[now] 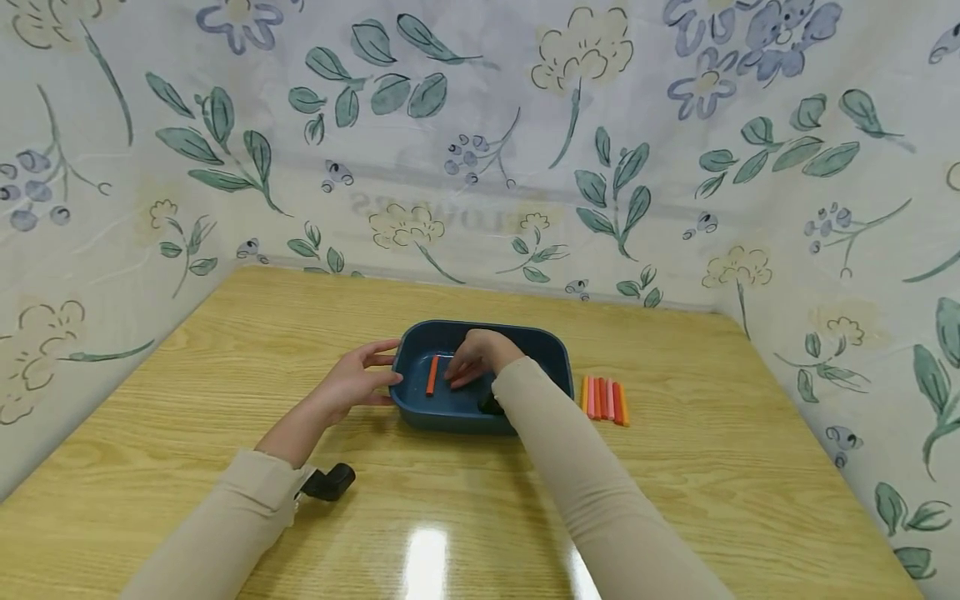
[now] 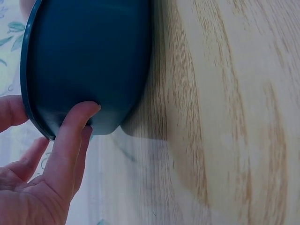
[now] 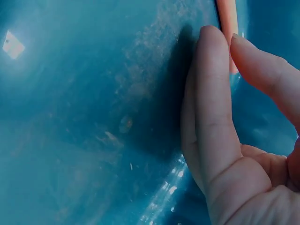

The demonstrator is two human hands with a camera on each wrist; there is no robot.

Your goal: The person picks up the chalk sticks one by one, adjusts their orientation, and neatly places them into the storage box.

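Note:
A dark blue rectangular tub [image 1: 450, 423] with rounded corners stands on the table. My left hand [image 1: 356, 379] rests spread fingers against the tub's left end; in the left wrist view, fingers [image 2: 70, 140] touch its outer wall. Inside the tub, one thin orange-red stick [image 1: 432, 375] lies near the left end. My right hand [image 1: 480, 354] reaches down into the tub, just right of that stick. Seen from the right wrist, its thumb and fingers [image 3: 213, 84] are extended, nearly touching at the tips, with the stick [image 3: 228, 18] beyond them. No held object shows there.
Right of the tub, a row of several thin sticks [image 1: 606, 400] in pink, red and orange lies on the wooden table [image 1: 300, 317]. Floral cloth [image 1: 480, 192] hangs behind the table and along both sides. A black wrist device [image 1: 330, 483] juts from the left sleeve.

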